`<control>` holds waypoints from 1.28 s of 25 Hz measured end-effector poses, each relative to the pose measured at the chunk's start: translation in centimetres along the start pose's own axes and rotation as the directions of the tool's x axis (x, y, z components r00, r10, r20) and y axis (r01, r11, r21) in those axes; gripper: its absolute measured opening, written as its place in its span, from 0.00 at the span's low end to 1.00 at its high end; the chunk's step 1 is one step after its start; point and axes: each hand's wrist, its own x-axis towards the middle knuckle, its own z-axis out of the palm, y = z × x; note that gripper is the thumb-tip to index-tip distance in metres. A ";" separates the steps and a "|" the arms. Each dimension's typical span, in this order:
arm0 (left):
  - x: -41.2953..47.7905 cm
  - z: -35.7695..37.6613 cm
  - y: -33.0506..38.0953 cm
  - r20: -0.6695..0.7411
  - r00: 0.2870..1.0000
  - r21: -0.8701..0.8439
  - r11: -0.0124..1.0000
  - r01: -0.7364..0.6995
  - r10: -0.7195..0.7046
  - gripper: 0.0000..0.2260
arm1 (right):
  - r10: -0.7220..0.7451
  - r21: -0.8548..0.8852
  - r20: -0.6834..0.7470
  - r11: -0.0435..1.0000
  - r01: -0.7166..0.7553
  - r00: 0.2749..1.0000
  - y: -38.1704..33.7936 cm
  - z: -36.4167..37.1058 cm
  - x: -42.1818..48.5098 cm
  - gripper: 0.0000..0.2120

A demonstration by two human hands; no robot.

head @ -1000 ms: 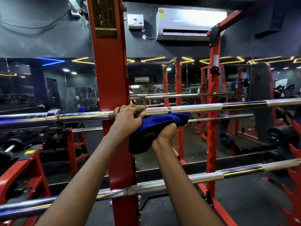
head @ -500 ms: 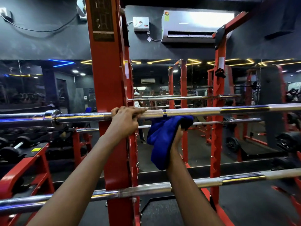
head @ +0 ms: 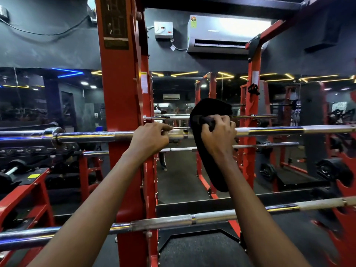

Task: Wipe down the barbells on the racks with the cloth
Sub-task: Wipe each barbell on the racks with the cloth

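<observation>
Recorded left hand (head: 150,140) gripping upper barbell (head: 279,131) beside red post (head: 119,83), fingers curled over it. Noted right hand (head: 218,136) clenched on dark cloth (head: 209,164) held against same bar, tail hanging below.

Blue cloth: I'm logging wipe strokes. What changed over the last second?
The right hand brought the dark blue cloth from beneath the upper chrome barbell up over it, gripping from above. The left hand kept gripping that bar; the lower chrome barbell stayed put.
</observation>
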 end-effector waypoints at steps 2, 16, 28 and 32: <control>0.3 0.3 0.7 0.004 1.000 0.021 1.000 -0.019 0.018 0.17 | -0.094 0.079 0.130 0.993 0.084 0.987 0.3 -0.2 0.0 0.21; 1.0 2.9 2.2 -0.082 0.996 -0.146 0.989 0.015 -0.027 0.14 | -0.206 -0.022 0.206 0.976 0.216 0.957 1.5 -4.2 6.4 0.18; 1.0 3.5 1.9 -0.099 0.995 -0.180 0.984 0.006 -0.024 0.14 | -0.373 0.026 0.111 0.928 0.372 0.921 2.9 -3.2 2.7 0.16; 0.8 3.7 1.9 -0.124 0.992 -0.166 0.986 0.001 -0.022 0.14 | -0.322 -0.285 0.288 0.870 0.402 0.902 3.7 -5.2 1.4 0.43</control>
